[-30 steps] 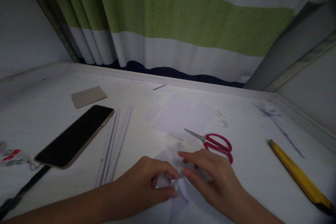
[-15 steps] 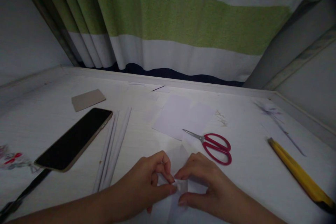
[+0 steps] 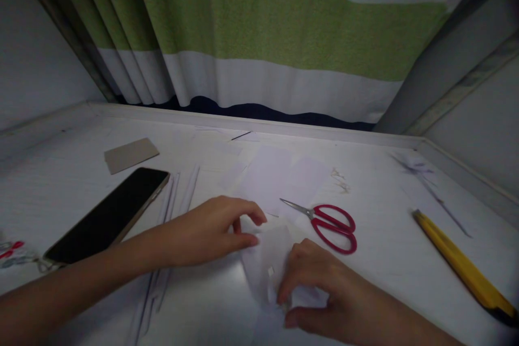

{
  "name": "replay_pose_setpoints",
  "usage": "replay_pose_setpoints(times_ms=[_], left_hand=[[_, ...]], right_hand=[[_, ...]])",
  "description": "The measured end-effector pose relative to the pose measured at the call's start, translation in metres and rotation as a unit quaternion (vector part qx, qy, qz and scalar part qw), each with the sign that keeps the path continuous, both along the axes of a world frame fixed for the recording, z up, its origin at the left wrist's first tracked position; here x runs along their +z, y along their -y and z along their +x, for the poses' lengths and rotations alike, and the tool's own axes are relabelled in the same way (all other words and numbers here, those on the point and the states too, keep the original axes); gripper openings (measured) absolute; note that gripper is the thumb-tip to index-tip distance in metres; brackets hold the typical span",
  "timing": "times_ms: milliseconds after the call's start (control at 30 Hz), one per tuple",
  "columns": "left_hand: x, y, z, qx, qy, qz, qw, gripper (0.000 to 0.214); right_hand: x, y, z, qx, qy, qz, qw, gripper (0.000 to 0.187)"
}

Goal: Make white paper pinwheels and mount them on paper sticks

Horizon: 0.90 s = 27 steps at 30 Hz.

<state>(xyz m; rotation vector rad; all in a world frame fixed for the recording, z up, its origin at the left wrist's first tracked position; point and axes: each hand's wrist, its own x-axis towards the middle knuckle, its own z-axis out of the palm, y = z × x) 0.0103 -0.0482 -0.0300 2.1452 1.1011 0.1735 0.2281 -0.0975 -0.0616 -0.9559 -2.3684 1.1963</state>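
A creased piece of white paper lies in front of me, partly covered by my right hand. My left hand is at its far left edge, thumb and forefinger apart with a gap between them; whether the fingertips touch the paper is hard to tell. On the near right side of the paper, my right hand has its fingers and thumb bent around a folded part. Just beyond the right hand lie red-handled scissors, blades pointing left.
Flat white sheets lie behind the scissors. To the left are thin white paper rolls, a dark phone and a grey-brown card. A yellow utility knife lies at right. A striped curtain hangs behind.
My left hand has let go of the folded part and moved up and left, its fingers parting. My right hand has shifted slightly and keeps hold of the paper, which has moved.
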Motion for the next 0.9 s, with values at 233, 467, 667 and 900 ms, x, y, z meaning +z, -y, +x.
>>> replay_pose_setpoints(times_ms=[233,467,667,900], left_hand=[[-0.02,-0.031,0.019,-0.167,-0.008,0.08,0.983,0.026],[-0.029,-0.042,0.032,-0.278,-0.009,0.105,0.955,0.035],[-0.036,-0.047,0.033,-0.302,0.003,0.102,0.948,0.026],[-0.044,-0.051,0.029,-0.295,0.048,0.09,0.95,0.017]], right_hand=[[0.01,-0.008,0.004,0.08,0.044,0.007,0.996,0.019],[0.016,-0.012,0.006,0.138,0.04,0.011,0.99,0.016],[0.014,-0.017,0.006,0.167,0.031,0.01,0.985,0.016],[0.013,-0.02,0.007,0.169,0.018,0.001,0.985,0.017]])
